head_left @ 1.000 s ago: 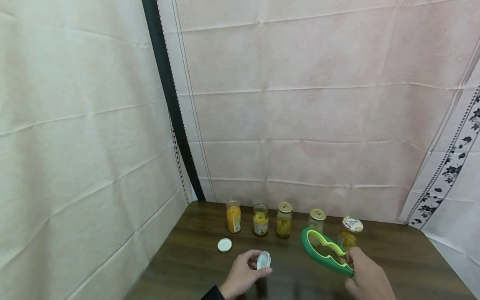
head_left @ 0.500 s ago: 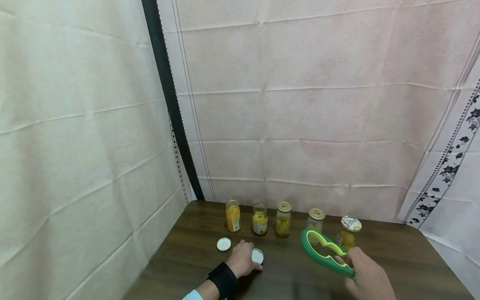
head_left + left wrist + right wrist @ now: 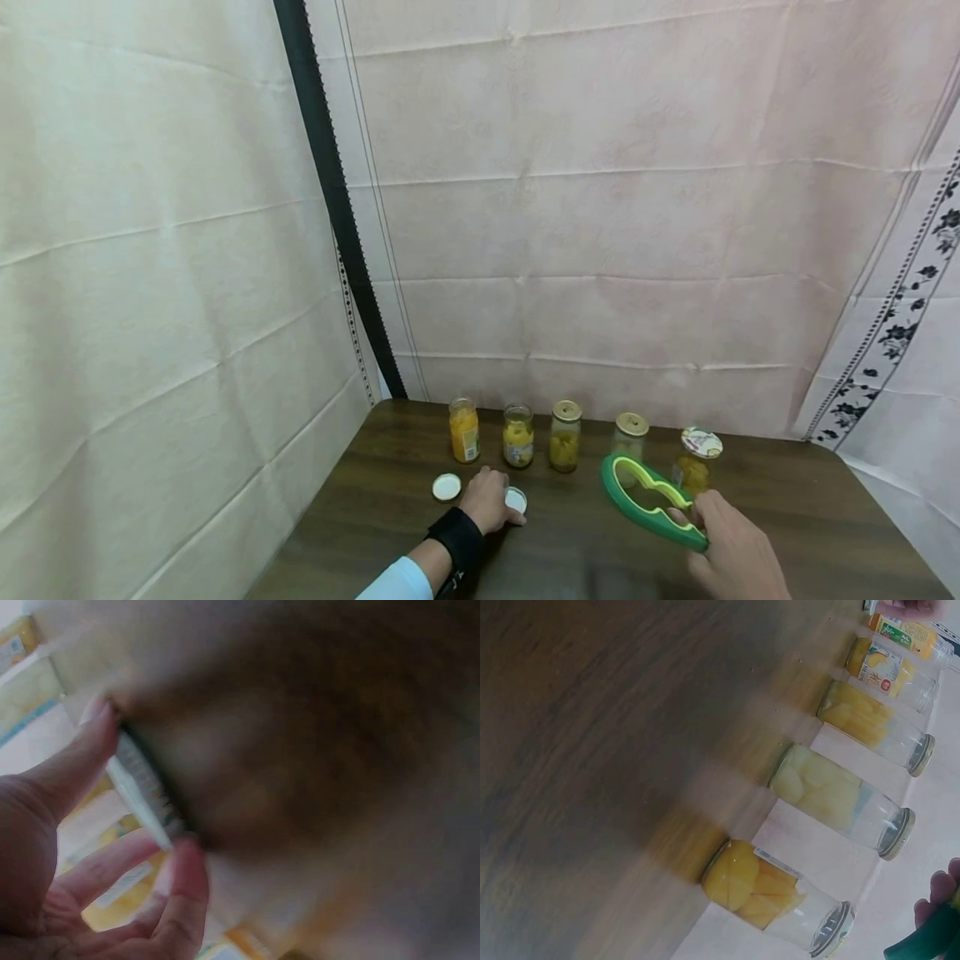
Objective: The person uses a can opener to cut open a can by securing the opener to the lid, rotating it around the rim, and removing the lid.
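Observation:
My left hand (image 3: 486,502) pinches a jar lid (image 3: 516,500) by its edge, white inner side up, low over the table or on it; I cannot tell which. In the left wrist view, thumb and fingertips meet opposite sides of that lid (image 3: 146,787). A second white lid (image 3: 446,487) lies on the table to the hand's left. My right hand (image 3: 733,550) grips a green jar opener (image 3: 663,527) with a lighter wavy inner edge, held in front of the right-hand jars. At the right wrist view's corner, part of the opener (image 3: 922,937) shows beside fingertips.
Along the back of the dark wooden table (image 3: 360,525) stands a row of jars. An orange-filled jar (image 3: 465,435) and a yellow one (image 3: 517,442) are lidless. Lids cover a third jar (image 3: 565,440), a paler jar (image 3: 632,427) and the rightmost jar (image 3: 696,468). Cloth (image 3: 600,250) hangs behind.
My left hand has brought its lid down and slightly left toward the table, beside the lying lid. The right hand with the opener has stayed nearly still.

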A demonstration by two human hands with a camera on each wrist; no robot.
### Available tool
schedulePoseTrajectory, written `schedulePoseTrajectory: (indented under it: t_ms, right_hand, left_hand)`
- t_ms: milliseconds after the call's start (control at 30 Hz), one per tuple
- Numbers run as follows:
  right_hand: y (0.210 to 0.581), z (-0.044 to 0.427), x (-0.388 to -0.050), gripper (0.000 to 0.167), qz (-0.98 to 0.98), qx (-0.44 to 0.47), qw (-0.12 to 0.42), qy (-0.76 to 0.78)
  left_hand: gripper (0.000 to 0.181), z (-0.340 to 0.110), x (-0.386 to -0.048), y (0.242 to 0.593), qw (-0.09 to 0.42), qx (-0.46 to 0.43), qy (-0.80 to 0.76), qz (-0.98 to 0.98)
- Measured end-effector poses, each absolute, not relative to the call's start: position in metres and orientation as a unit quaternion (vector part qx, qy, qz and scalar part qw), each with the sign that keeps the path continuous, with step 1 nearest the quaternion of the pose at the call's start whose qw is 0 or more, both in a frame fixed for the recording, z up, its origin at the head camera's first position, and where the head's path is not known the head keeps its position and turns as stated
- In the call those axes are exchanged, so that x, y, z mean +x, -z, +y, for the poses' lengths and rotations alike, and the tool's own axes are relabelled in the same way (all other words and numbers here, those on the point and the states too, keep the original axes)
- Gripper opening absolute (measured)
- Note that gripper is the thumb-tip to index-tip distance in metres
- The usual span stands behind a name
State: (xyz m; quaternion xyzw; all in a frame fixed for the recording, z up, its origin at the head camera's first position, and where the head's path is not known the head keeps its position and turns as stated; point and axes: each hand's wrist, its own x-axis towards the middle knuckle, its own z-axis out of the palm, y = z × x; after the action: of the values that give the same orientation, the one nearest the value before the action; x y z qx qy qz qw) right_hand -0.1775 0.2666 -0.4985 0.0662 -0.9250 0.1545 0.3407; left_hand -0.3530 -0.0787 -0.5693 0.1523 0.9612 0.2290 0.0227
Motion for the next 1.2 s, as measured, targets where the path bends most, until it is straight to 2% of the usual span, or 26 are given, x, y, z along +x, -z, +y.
schedulePoseTrajectory:
  t_ms: [233, 433, 667, 933, 1067, 1200]
  right_hand:
    - [0.499, 0.265, -0.175, 0.041, -0.925, 0.067, 0.334, -0.165]
    - [0.499, 0.266, -0.171, 0.039, -0.933, 0.04, 0.315, -0.172]
    - [0.5, 0.266, -0.169, 0.042, -0.924, 0.052, 0.334, -0.178]
    - [0.502, 0.266, -0.169, 0.04, -0.926, 0.048, 0.328, -0.182]
    - [0.505, 0.266, -0.17, 0.042, -0.921, 0.062, 0.343, -0.174]
    - [0.506, 0.265, -0.168, 0.038, -0.926, 0.054, 0.332, -0.172]
  left_hand:
    - [0.06, -0.076, -0.343, 0.55, 0.006, 0.106, -0.27, 0.957]
    - [0.066, -0.074, -0.337, 0.545, 0.018, 0.108, -0.263, 0.959]
    - [0.076, -0.075, -0.341, 0.547, 0.041, 0.107, -0.276, 0.954]
    - [0.077, -0.074, -0.339, 0.546, 0.042, 0.102, -0.274, 0.955]
    - [0.086, -0.072, -0.336, 0.543, 0.054, 0.085, -0.273, 0.957]
    - [0.1, -0.07, -0.333, 0.542, 0.066, 0.072, -0.281, 0.955]
